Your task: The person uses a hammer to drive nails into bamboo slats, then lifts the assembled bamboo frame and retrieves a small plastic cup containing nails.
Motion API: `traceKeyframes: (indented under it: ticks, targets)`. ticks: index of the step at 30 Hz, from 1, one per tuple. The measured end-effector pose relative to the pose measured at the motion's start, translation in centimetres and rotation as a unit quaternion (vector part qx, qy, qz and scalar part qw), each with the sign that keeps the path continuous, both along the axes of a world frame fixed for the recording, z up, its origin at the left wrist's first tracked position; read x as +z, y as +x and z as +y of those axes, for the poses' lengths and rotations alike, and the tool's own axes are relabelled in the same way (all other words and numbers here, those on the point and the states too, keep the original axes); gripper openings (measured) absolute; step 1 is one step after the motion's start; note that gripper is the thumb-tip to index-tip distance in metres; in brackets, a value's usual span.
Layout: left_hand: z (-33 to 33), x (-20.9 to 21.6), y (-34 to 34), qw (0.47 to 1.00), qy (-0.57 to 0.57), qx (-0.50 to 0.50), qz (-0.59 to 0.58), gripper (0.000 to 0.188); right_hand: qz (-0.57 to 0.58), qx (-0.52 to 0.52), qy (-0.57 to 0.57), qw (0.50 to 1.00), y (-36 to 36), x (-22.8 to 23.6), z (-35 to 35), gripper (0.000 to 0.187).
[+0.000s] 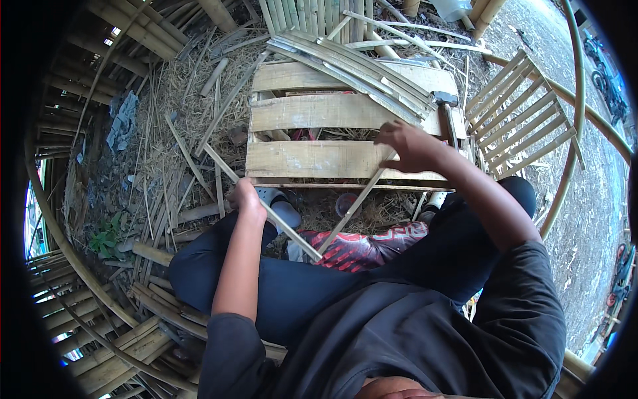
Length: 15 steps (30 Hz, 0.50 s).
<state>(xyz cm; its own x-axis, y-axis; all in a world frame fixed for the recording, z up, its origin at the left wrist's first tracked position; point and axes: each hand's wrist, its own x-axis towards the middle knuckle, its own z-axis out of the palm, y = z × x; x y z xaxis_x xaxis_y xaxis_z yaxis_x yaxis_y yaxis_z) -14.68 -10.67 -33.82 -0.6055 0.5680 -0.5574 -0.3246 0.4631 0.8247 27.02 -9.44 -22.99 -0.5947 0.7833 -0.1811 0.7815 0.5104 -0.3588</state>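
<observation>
My left hand point(246, 197) is closed round a thin bamboo strip point(292, 233), which slants from the bench's near left corner down over my lap. A second bamboo strip point(352, 213) slants the other way, and the lower ends of the two meet above my lap; whether they are joined I cannot tell. At its upper end, my right hand point(413, 147) curls loosely, thumb and fingers on either side of the strip. Both hands are by the near edge of a low slatted wooden bench point(299, 158). Several split bamboo strips point(352, 70) lie stacked across its far side.
On the bench's right side lies a hammer point(449, 113). A slatted bamboo panel point(522, 113) leans to the right, beside curved bamboo poles point(577, 100). Straw and bamboo scraps point(173, 166) cover the ground at left. A patterned cloth point(379, 247) lies between my legs.
</observation>
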Motion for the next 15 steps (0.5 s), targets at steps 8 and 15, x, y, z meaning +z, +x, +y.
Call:
traceKeyframes:
  ticks: [8,15]
  targets:
    - [-1.9,10.7,7.2,0.832,0.129,-0.526,0.122,0.033,-0.095,0.045,-0.003,0.994,-1.0,-1.3,-5.1,0.060]
    - [-2.1,1.2,11.0,0.489,-0.096,-0.815,0.296,0.033,-0.095,0.061,0.040,0.993,-1.2,-0.8,-6.4,0.056]
